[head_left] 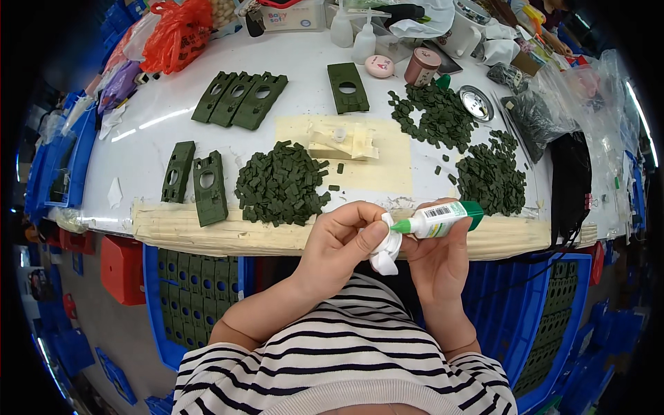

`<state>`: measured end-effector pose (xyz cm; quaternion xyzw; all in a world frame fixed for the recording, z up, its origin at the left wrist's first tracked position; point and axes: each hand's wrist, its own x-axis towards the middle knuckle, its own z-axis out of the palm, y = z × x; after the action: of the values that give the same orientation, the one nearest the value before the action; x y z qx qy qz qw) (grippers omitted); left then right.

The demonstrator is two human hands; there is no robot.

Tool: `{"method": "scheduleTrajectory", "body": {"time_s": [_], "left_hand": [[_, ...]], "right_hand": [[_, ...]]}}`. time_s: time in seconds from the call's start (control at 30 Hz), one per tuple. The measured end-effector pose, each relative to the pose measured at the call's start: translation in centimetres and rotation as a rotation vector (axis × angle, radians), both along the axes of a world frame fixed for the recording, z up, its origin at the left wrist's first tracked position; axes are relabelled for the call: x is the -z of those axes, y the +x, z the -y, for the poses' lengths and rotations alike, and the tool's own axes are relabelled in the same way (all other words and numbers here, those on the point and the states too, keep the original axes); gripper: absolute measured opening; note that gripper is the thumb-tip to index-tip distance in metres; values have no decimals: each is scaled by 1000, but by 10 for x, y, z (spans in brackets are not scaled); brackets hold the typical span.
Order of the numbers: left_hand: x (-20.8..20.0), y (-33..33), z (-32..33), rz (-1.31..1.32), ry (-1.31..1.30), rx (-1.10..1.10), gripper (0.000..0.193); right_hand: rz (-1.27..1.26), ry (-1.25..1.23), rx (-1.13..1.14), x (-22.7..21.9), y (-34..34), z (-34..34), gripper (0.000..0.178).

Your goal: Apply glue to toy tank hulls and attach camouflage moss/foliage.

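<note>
My left hand (346, 238) pinches a crumpled white tissue (386, 254) just past the table's front edge. My right hand (443, 263) holds a white glue bottle (439, 220) with a green cap end, tilted sideways. Its light green nozzle (401, 226) points left and touches the tissue. Beyond my hands lies a heap of small dark green pieces (280, 183). A taped block (339, 142) with a small clear cup on it sits on a taped patch of the table. Dark green plastic hull parts (209, 187), each with a round hole, lie at the left.
Two more heaps of green pieces (492, 180) lie at the right, beside a round metal lid (476, 102) and tweezers. Single hull parts (348, 88) lie farther back. White squeeze bottles (364, 43) and a pink tin (422, 67) stand behind. Blue crates (160, 339) with hull parts flank me below.
</note>
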<state>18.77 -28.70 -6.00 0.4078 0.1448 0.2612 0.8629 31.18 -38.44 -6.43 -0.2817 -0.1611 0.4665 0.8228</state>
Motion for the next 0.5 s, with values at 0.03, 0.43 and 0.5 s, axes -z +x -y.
{"method": "scheduleTrajectory", "body": {"time_s": [0.03, 0.43, 0.5], "left_hand": [[0, 1, 0, 5, -62, 21, 18], [9, 2, 2, 14, -371, 80, 21], [9, 2, 2, 10, -371, 73, 22]], "right_hand": [[-59, 17, -35, 2, 2, -1, 43], [-104, 84, -67, 4, 5, -1, 45], [-81, 104, -62, 4, 6, -2, 44]]}}
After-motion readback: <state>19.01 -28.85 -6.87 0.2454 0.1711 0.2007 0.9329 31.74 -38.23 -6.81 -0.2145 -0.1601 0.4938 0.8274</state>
